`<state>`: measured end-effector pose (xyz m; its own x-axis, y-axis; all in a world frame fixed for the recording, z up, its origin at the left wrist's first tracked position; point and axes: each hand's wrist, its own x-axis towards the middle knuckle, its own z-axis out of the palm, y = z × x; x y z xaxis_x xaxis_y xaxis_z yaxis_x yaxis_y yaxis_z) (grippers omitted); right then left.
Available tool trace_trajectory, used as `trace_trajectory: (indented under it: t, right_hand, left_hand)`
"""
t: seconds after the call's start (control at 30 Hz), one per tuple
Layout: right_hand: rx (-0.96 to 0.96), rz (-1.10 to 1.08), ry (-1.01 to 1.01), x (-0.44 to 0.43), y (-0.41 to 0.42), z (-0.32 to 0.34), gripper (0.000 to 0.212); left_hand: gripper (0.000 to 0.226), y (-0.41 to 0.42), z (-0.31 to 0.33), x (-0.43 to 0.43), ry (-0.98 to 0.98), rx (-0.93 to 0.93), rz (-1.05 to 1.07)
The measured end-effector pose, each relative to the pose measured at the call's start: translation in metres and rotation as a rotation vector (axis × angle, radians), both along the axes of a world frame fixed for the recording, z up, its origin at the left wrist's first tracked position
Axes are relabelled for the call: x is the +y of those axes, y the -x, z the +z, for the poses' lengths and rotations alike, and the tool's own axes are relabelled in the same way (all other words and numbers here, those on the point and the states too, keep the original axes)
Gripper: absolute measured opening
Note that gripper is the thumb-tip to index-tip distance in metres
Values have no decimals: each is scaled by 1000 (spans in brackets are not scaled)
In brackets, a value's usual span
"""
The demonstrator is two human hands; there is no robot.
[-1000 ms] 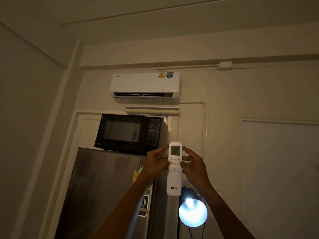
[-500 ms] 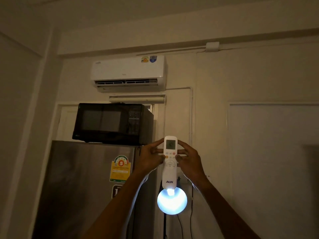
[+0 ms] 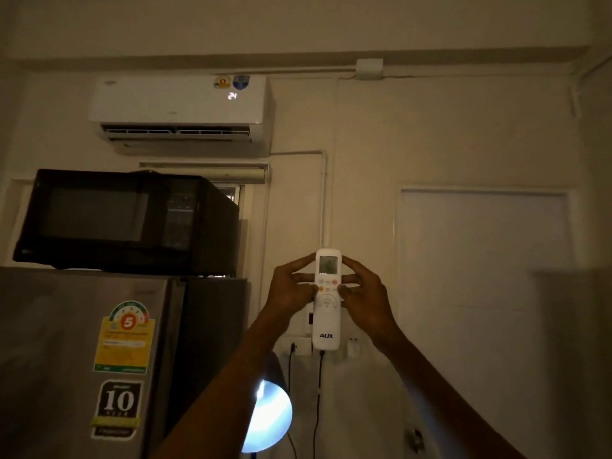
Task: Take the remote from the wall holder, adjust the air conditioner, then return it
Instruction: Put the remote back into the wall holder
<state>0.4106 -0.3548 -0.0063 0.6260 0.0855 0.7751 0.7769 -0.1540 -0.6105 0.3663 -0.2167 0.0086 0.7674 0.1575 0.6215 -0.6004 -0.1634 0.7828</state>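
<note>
A white remote (image 3: 327, 321) marked AUX stands upright in front of me, its small screen lit. My left hand (image 3: 291, 289) grips its left edge, thumb on the orange button. My right hand (image 3: 362, 293) holds the right edge, thumb on the buttons. The white air conditioner (image 3: 180, 111) hangs high on the wall to the upper left, its flap open and its front showing 24. No wall holder can be made out; the wall behind the remote is partly hidden.
A black microwave (image 3: 126, 223) sits on a steel fridge (image 3: 66, 359) with stickers at the left. A bright round lamp (image 3: 268, 415) glows below my left forearm. Wall sockets (image 3: 298, 347) with black cables hang behind the remote. A pale door panel (image 3: 483, 260) is at the right.
The view has shifted right and downward, so the air conditioner and microwave sit further left. The unit's display now reads 24. Both hands keep hold of the remote.
</note>
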Motion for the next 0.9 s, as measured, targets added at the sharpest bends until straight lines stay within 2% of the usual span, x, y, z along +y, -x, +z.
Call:
trace_trajectory:
  t: [0.27, 0.67, 0.9]
  right_hand:
    - [-36, -66, 34, -45, -87, 6, 51]
    - [1, 20, 54, -91, -214, -5, 52]
    - [31, 47, 42, -96, -285, -19, 51]
  left_hand:
    - [67, -89, 6, -46, 22, 21, -15]
    - [66, -208, -11, -96, 45, 40, 105]
    - [67, -277, -22, -100, 42, 56, 107]
